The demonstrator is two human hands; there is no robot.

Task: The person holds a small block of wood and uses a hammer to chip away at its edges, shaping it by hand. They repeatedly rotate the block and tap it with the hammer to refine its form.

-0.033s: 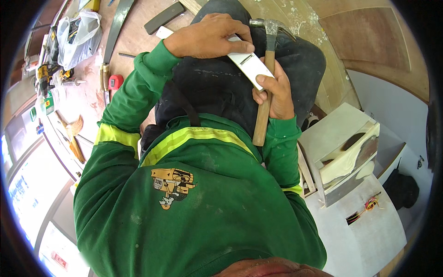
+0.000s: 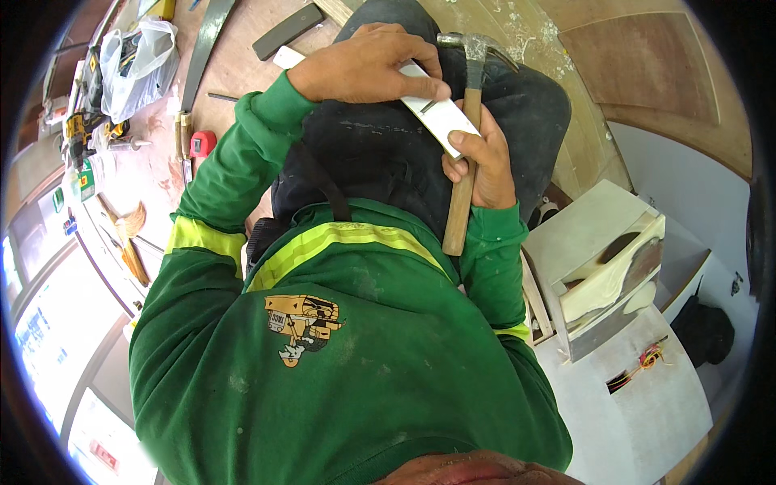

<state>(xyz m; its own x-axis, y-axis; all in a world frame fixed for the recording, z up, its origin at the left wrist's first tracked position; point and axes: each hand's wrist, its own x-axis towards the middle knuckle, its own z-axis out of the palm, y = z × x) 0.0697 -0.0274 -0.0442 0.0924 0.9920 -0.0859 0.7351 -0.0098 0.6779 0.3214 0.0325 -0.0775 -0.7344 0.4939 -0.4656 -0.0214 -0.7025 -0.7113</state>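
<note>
Across my lap lies what looks like a hand plane (image 2: pixel 444 124), its long white face turned up and a narrow dark slot cut across it. My left hand (image 2: pixel 368 66) is wrapped over its middle, thumb and fingertips at the slot, hiding much of the body. At the near end my right hand (image 2: pixel 487 162) pinches the plane under its thumb. That same hand also holds a claw hammer (image 2: pixel 461 206) by its wooden handle. The hammer's metal head points away from me, above my right knee.
To the left on the floor are a handsaw (image 2: pixel 206 52), a dark flat block (image 2: pixel 288 32), a red tape measure (image 2: pixel 203 144), a plastic bag (image 2: pixel 139 69) and a yellow drill (image 2: pixel 78 133). A pale wooden box (image 2: pixel 598 242) and a white panel with wires (image 2: pixel 622 420) are at right.
The thumb and fingertips of my left hand have shifted slightly right and now cover part of the slot. My right hand and the hammer stay where they were.
</note>
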